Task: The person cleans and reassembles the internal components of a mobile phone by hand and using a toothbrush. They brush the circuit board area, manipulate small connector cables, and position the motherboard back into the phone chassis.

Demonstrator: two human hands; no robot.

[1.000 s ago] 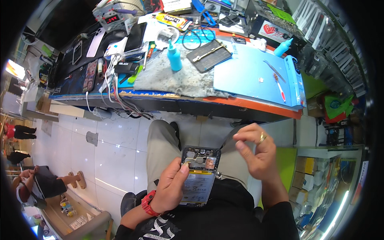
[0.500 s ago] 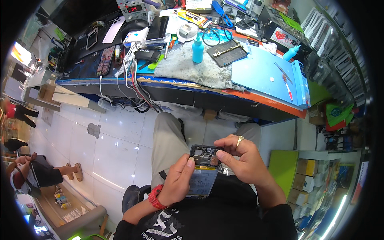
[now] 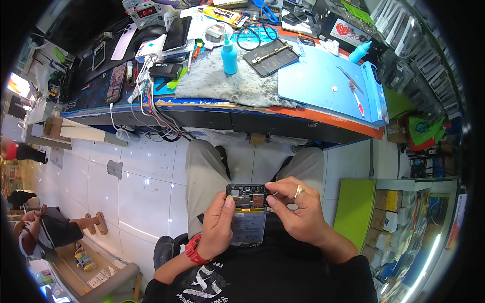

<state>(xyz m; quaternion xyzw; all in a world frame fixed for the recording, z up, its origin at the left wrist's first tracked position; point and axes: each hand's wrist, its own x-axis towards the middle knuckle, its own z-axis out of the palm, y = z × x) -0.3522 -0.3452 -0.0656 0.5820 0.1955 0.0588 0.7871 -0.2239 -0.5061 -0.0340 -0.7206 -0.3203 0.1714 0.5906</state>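
An opened smartphone (image 3: 249,226) lies in my hands above my lap, its inside facing up. The circuit board shows at its far end and a grey battery below that. My left hand (image 3: 218,222) is closed around the left side, thumb resting near the board's edge. At the far right corner, the thumb and forefinger of my right hand (image 3: 299,212) pinch the phone's edge. Whether a small part sits between those fingertips cannot be made out. The phone's back is hidden.
A cluttered workbench (image 3: 202,115) stands ahead, with a blue bottle (image 3: 229,59), a dark board holder (image 3: 273,58) and a blue mat (image 3: 316,83) carrying tweezers (image 3: 350,79). Cables (image 3: 147,108) hang off its front edge. A person (image 3: 48,230) sits at left; a glass display case (image 3: 399,232) stands right.
The view has shifted, so the bench appears farther left. Both hands keep their hold on the phone, which now looks straighter; my right fingertips stay at its far right corner.
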